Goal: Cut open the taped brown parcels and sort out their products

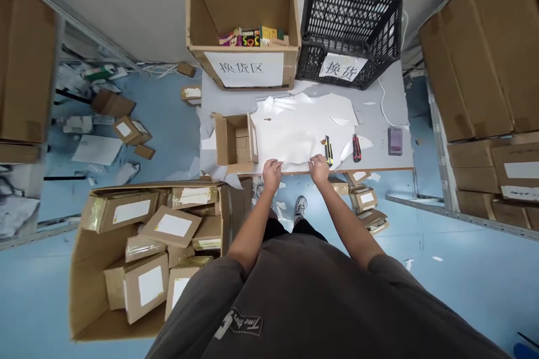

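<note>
A sheet of white paper [291,150] lies along the front edge of the table, its near edge between my two hands. My left hand [273,174] pinches the left part of that edge, fingers closed. On the right, my right hand [319,169] grips the same edge with thumb and fingers together. Just beyond it rests a yellow and black utility knife [329,151], and farther right a red and black utility knife [357,148]. A small open cardboard box [233,143] stands to the left of my left hand.
At the back of the table [381,118] stand a large labelled carton [197,61] with colourful packages and a black plastic crate [309,61]. A big carton [84,291] full of parcels sits at lower left. Several parcels [364,198] lie on the floor by the table's right front.
</note>
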Action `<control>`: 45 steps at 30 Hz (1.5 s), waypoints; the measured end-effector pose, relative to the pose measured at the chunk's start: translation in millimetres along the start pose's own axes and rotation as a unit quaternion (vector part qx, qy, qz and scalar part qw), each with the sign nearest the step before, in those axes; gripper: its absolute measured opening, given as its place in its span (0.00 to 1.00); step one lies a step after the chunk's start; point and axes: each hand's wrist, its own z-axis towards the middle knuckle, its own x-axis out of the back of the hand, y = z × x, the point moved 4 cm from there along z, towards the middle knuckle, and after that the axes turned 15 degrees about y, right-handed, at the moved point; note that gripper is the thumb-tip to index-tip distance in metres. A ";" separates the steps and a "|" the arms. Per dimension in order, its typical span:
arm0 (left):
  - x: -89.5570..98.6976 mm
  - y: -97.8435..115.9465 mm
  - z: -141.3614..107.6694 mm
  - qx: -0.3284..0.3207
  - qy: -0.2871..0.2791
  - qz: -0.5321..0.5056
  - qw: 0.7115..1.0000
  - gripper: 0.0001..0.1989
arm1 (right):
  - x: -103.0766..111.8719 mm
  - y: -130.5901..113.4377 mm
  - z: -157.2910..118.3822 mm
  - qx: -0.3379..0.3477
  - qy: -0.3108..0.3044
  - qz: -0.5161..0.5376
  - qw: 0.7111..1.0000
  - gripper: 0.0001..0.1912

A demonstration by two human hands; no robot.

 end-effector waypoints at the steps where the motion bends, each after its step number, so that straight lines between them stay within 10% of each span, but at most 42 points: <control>1: 9.2 12.4 -0.9 -0.008 0.003 -0.021 1.000 0.16 | 14.7 -11.0 -1.5 0.017 0.016 0.022 0.999 0.15; 9: 96.8 60.4 14.5 -0.058 0.013 -0.225 0.972 0.15 | 62.4 -149.5 -7.8 0.224 0.010 0.189 0.956 0.05; 14: 159.8 29.5 51.3 -0.075 -0.001 -0.227 0.971 0.22 | 41.1 -238.0 7.3 0.257 0.009 0.172 0.951 0.09; 20: 219.5 -24.4 82.6 -0.075 0.070 0.002 0.995 0.17 | -22.1 -303.6 35.6 0.221 -0.055 0.074 0.971 0.11; 24: 221.1 -35.3 81.3 -0.161 -0.012 0.036 0.986 0.11 | -54.1 -313.7 40.8 0.231 -0.151 0.044 0.960 0.15; 28: 220.2 -43.5 78.8 -0.159 0.024 0.043 0.986 0.09 | -55.2 -302.5 41.3 0.227 -0.128 0.055 0.964 0.14; 33: 187.9 -43.3 80.2 -0.220 -0.109 0.073 0.967 0.12 | -67.8 -293.9 39.1 0.132 -0.180 0.101 0.970 0.07; 40: 169.1 -48.5 81.2 -0.219 -0.181 0.123 0.951 0.14 | -61.8 -298.8 29.2 0.180 -0.184 0.049 0.965 0.02; 45: 184.7 -65.6 82.0 -0.215 -0.139 0.172 0.951 0.13 | -46.2 -273.4 3.5 0.230 -0.102 -0.056 0.966 0.24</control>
